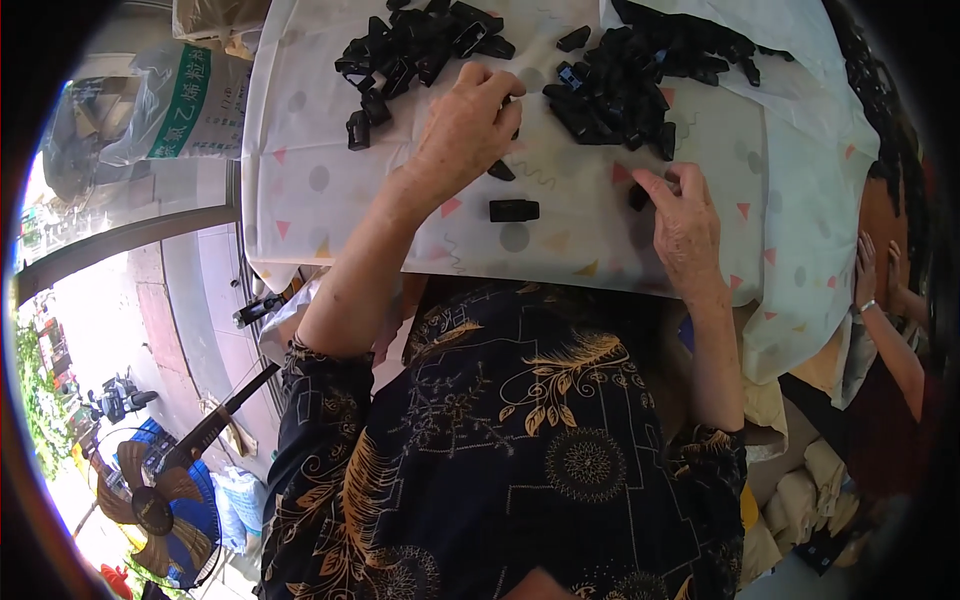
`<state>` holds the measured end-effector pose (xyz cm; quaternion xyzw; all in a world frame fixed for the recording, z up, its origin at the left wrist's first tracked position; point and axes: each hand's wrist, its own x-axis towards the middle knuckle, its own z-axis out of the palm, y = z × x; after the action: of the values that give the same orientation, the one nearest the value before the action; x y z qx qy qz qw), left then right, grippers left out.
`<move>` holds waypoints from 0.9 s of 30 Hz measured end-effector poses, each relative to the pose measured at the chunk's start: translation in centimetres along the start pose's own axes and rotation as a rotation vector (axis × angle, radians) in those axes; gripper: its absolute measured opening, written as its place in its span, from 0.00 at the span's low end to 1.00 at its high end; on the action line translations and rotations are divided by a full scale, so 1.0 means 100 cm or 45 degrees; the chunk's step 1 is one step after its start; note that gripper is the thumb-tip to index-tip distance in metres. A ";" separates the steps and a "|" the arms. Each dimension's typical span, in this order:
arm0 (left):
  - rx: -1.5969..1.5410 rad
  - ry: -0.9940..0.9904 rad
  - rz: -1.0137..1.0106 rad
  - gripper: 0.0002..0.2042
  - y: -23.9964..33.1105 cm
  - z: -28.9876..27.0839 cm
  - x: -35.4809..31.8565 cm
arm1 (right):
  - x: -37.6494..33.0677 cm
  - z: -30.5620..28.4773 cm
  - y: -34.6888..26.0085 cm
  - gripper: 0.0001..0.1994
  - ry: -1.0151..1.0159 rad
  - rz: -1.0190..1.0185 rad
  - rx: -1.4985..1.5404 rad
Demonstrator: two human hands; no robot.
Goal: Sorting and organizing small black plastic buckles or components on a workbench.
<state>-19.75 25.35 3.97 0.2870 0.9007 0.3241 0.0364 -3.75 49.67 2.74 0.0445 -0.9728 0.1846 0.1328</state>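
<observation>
My left hand point(462, 125) is closed at the near side of a heap of black plastic parts point(425, 45), fingers curled around a black plastic part that shows only in slivers. On the right, my right hand point(688, 222) pinches a small dark plastic part point(637, 198) between thumb and fingers, most of it hidden. A single black block-shaped part point(514, 211) lies on the tablecloth between my hands. Just below my left fingertips is another small black part point(501, 171). A second heap of black parts point(620, 95) lies beyond my right hand.
A patterned pale tablecloth point(340, 200) covers the table. To the left are a clear plastic bag point(185, 100) with a green band and a standing fan point(150, 510). At the far right, another person's hands point(868, 270) rest by a brown surface.
</observation>
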 end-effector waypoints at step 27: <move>0.159 -0.242 0.107 0.16 -0.005 0.011 -0.008 | 0.040 0.021 -0.052 0.15 0.216 -0.016 0.598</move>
<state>-19.00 25.23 2.72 0.3556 0.8988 0.2400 0.0901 -7.41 43.92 3.73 0.0647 -0.8883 0.4077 0.2013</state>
